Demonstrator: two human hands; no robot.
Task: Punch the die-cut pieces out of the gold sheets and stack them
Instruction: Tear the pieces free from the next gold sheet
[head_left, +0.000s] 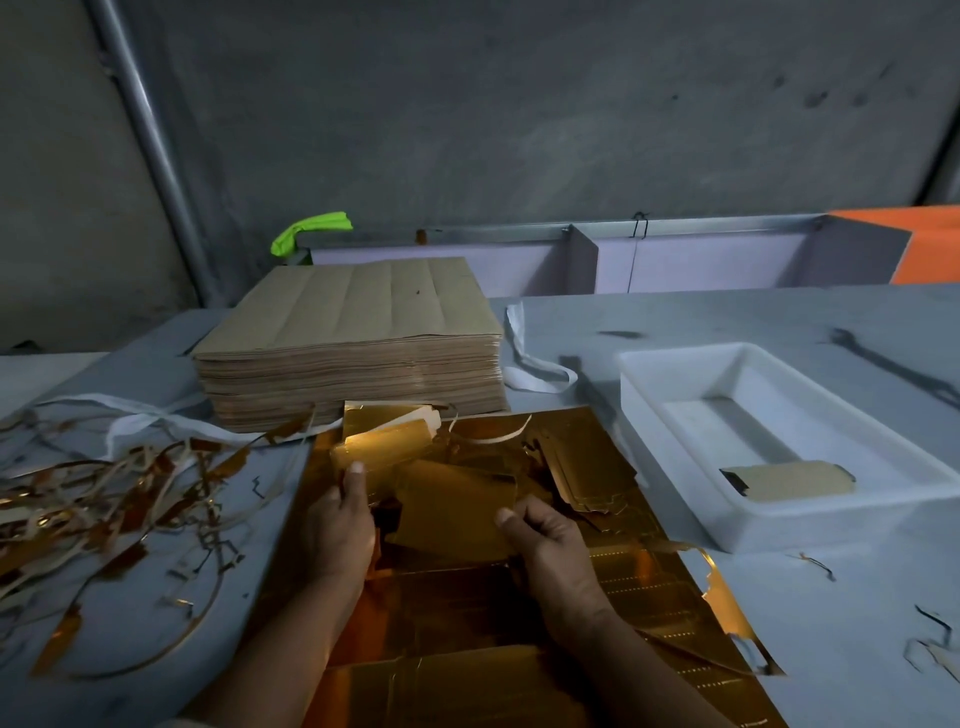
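Now | left hand (340, 525) grips gold pieces (452, 512) | right hand (548, 543) pinches them too | above gold sheet (519, 675)

I see the left hand (343, 525) and right hand (545, 545) each gripping loose gold pieces (452, 514) over the sheet (649, 587) on the table (675, 322). Behind it stands a tall brown stack (353, 332). Strips (104, 499) litter the left, and the tray (670, 447) on the right holds one piece (789, 480).
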